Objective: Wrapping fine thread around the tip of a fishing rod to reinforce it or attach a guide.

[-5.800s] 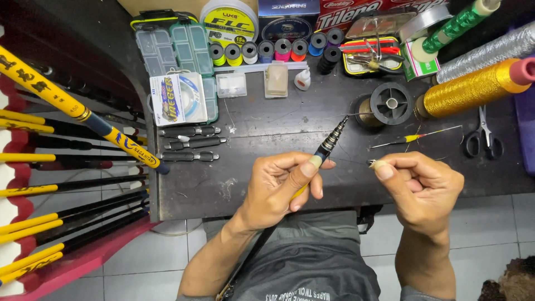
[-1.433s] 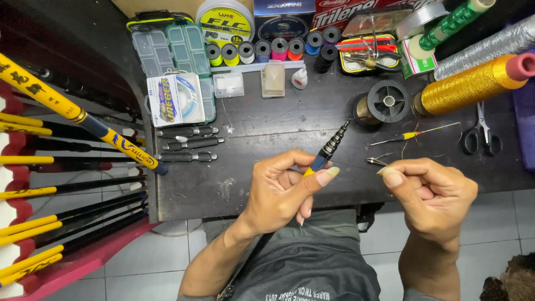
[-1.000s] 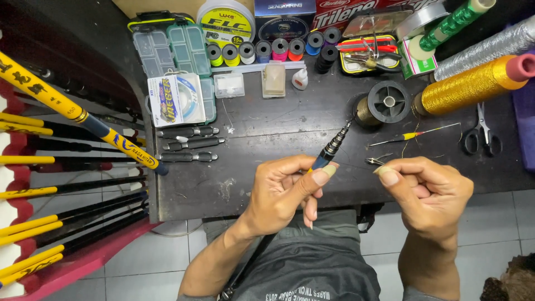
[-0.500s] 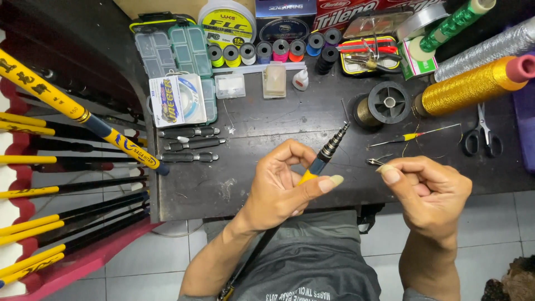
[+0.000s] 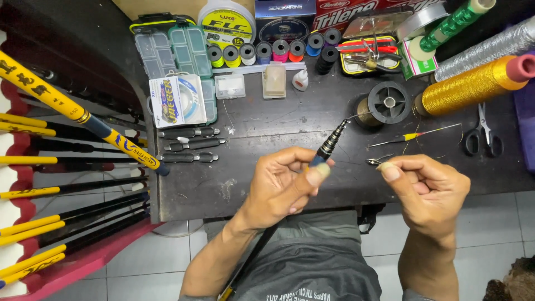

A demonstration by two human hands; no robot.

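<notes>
My left hand (image 5: 281,187) grips the thin end of a black fishing rod (image 5: 330,146), whose ringed tip points up and to the right over the dark table (image 5: 251,125). The rod's shaft runs down past my wrist towards my lap. My right hand (image 5: 429,187) pinches a small metal rod guide (image 5: 378,161) between thumb and forefinger, just right of the rod tip and apart from it. A fine thread appears to lead from the tip towards the black spool (image 5: 384,104).
Scissors (image 5: 484,134), a gold thread cone (image 5: 473,86), a silver cone (image 5: 485,47), small coloured spools (image 5: 273,51), a clear tackle box (image 5: 173,53), a line packet (image 5: 177,100), three black rod pieces (image 5: 189,145) and a thin yellow-handled tool (image 5: 415,135) lie on the table. Yellow-black rods (image 5: 67,111) lean at left.
My left hand has turned the rod in its fingers and the tip has shifted slightly up and right. My right hand stays in place with the guide.
</notes>
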